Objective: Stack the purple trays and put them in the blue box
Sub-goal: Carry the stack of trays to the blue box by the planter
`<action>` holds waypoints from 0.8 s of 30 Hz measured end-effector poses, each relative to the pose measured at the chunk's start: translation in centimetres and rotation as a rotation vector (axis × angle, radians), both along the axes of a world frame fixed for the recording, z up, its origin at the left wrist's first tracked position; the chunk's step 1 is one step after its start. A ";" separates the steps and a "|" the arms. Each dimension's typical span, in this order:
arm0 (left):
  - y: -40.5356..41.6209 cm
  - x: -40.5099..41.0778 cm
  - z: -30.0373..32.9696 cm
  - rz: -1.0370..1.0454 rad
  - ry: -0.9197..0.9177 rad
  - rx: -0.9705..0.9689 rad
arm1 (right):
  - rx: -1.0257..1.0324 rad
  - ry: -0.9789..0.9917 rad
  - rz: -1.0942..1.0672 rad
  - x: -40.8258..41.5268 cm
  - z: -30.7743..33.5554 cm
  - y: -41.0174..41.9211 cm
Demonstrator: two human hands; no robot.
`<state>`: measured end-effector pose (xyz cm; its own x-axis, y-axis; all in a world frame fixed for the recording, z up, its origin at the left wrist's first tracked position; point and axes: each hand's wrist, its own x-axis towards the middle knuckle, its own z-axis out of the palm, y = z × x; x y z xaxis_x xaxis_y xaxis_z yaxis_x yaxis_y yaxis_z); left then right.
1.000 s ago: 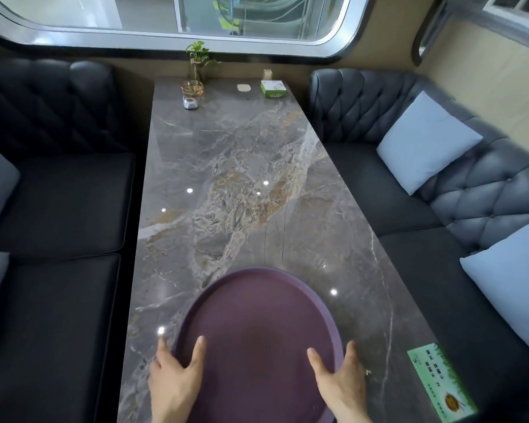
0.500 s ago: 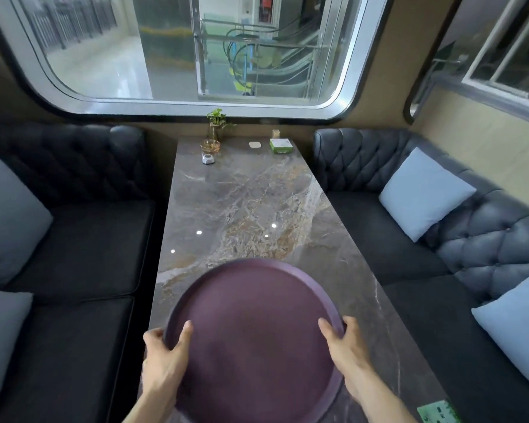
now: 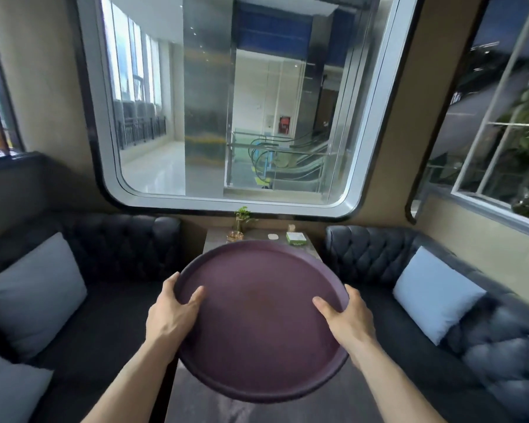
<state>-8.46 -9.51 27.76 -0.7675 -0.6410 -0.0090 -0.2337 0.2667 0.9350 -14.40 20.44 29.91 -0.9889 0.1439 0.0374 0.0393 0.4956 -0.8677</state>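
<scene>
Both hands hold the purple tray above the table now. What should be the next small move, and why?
Probably turn away from the table with the purple tray kept level. The left hand and right hand grip opposite rims, the tray is lifted, and no blue box or second tray shows here.

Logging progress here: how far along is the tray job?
Early. In hand: one purple tray, gripped at its rim by the left hand and right hand, above the table. Left: stacking and boxing; no second tray or blue box is in view.
</scene>
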 end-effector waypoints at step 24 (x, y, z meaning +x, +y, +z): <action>15.9 -0.2 7.4 -0.155 0.076 -0.052 | 0.022 0.047 -0.186 4.3 7.4 16.5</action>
<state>-8.63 6.36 35.19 -0.8545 -0.5127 0.0831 -0.1148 0.3424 0.9325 -10.15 36.93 37.29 -0.9424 0.3227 0.0880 0.0918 0.5023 -0.8598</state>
